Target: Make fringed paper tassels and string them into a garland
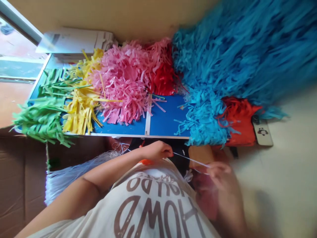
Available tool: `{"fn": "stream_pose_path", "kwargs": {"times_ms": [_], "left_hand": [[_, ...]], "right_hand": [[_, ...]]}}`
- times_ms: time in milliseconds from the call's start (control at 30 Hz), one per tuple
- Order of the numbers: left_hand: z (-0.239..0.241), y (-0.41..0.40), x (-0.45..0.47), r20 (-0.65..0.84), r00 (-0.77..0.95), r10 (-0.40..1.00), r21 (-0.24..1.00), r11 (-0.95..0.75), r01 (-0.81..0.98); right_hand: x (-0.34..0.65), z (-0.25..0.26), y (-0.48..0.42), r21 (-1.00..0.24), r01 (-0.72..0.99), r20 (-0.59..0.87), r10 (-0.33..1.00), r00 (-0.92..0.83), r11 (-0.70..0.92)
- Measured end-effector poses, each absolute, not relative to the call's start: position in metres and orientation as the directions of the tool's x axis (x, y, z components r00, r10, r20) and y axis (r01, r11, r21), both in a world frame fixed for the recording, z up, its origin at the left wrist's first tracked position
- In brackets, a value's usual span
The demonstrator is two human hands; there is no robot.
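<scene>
A thin white string [190, 159] stretches between my two hands, just in front of the table's near edge. My left hand [159, 150] is closed, with the string coming out from its curled fingers. To the right and slightly lower, my right hand [220, 172] pinches the other end of the string; it is a little blurred. A bit of orange material [146, 161] shows below my left wrist, partly hidden. White plastic strands [74, 173] hang at the left, behind my left forearm.
The blue table [168, 115] carries fringed paper bundles: green [43, 117], yellow [80, 109], pink [126, 82], red [162, 79] and light blue [205, 115]. A large blue fringe mass [252, 53] rises at right. A phone [263, 133] lies beside orange-red paper [240, 124]. White papers [74, 39] are stacked behind.
</scene>
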State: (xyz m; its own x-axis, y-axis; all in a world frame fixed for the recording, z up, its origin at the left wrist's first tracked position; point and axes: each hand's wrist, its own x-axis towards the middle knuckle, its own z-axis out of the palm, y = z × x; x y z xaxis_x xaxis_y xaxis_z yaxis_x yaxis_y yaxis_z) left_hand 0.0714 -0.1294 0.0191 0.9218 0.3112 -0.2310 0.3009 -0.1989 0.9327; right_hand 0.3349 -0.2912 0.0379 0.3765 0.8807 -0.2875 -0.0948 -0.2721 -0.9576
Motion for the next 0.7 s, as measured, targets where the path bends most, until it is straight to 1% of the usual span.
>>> {"fn": "stream_pose_path", "kwargs": {"times_ms": [67, 133, 200, 233, 300, 367, 433, 500, 533, 567, 600, 633, 667, 700], "left_hand": [[0.013, -0.124, 0.063, -0.250, 0.901, 0.355, 0.917, -0.213, 0.338], [0.007, -0.122, 0.058, -0.278, 0.886, 0.370, 0.906, -0.205, 0.370], [0.000, -0.124, 0.056, -0.318, 0.865, 0.390, 0.893, -0.183, 0.411], [-0.002, -0.125, 0.056, -0.347, 0.846, 0.405, 0.883, -0.165, 0.440], [-0.004, -0.127, 0.056, -0.409, 0.805, 0.429, 0.860, -0.113, 0.497], [0.000, -0.128, 0.054, -0.438, 0.782, 0.443, 0.853, -0.071, 0.517], [0.007, -0.128, 0.051, -0.414, 0.776, 0.476, 0.866, -0.056, 0.496], [0.016, -0.128, 0.048, -0.372, 0.766, 0.524, 0.885, -0.049, 0.463], [0.020, -0.129, 0.047, -0.353, 0.765, 0.539, 0.895, -0.045, 0.445], [0.023, -0.130, 0.047, -0.332, 0.775, 0.537, 0.906, -0.046, 0.420], [0.025, -0.132, 0.047, -0.305, 0.801, 0.515, 0.921, -0.053, 0.385], [0.026, -0.133, 0.048, -0.274, 0.839, 0.471, 0.937, -0.065, 0.342], [0.026, -0.135, 0.049, -0.241, 0.877, 0.416, 0.950, -0.081, 0.300], [0.025, -0.136, 0.050, -0.215, 0.906, 0.364, 0.958, -0.104, 0.269]], "right_hand": [[0.363, 0.045, -0.302, -0.977, -0.186, -0.191, 0.830, 0.525, -0.107], [0.381, 0.052, -0.306, -0.968, -0.242, -0.123, 0.723, 0.680, 0.062], [0.389, 0.059, -0.302, -0.932, -0.272, -0.084, 0.587, 0.806, 0.239], [0.392, 0.061, -0.298, -0.916, -0.272, -0.073, 0.543, 0.836, 0.296], [0.394, 0.063, -0.288, -0.908, -0.265, -0.053, 0.538, 0.841, 0.324], [0.391, 0.061, -0.277, -0.923, -0.274, -0.069, 0.584, 0.809, 0.271], [0.377, 0.054, -0.268, -0.954, -0.241, -0.094, 0.583, 0.807, 0.179], [0.348, 0.044, -0.260, -0.985, -0.169, -0.120, 0.569, 0.813, 0.034], [0.328, 0.038, -0.257, -0.988, -0.143, -0.153, 0.589, 0.794, -0.063], [0.305, 0.030, -0.255, -0.968, -0.158, -0.248, 0.657, 0.712, -0.194], [0.282, 0.022, -0.252, -0.920, -0.200, -0.390, 0.725, 0.567, -0.338], [0.260, 0.014, -0.250, -0.856, -0.262, -0.516, 0.763, 0.390, -0.445], [0.242, 0.005, -0.248, -0.795, -0.363, -0.585, 0.773, 0.245, -0.486], [0.229, -0.003, -0.246, -0.736, -0.483, -0.610, 0.773, 0.172, -0.474]]}}
